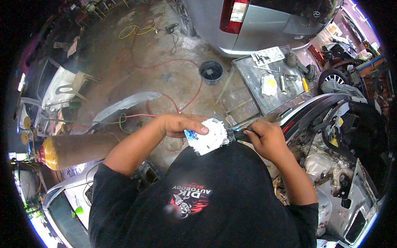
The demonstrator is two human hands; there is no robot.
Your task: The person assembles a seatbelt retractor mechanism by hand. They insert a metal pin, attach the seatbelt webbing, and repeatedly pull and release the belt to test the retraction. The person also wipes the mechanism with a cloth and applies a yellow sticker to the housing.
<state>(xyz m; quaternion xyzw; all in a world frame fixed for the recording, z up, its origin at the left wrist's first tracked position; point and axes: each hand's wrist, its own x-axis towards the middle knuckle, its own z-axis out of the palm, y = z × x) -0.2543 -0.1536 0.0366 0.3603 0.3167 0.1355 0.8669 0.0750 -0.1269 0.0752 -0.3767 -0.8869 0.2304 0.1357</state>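
Note:
In front of my black shirt, my left hand [182, 125] grips a flat white part [210, 137] with a round moulded shape, the thumb lying on its face. A bit of blue shows at the part's left edge, below my fingers. To the right, the fingers of my right hand [266, 139] are closed round a black handle-like piece [244, 135]. This black piece reaches to the right edge of the white part, where a small blue spot shows. Whether the two are joined or only touching, I cannot tell.
A metal worktable [250, 76] ahead to the right bears several tools. A black bucket [211, 72] and a red hose [165, 66] are on the floor. At left lies a gas cylinder [82, 151]. A silver vehicle [269, 29] stands beyond; stripped car bodywork [326, 173] is at right.

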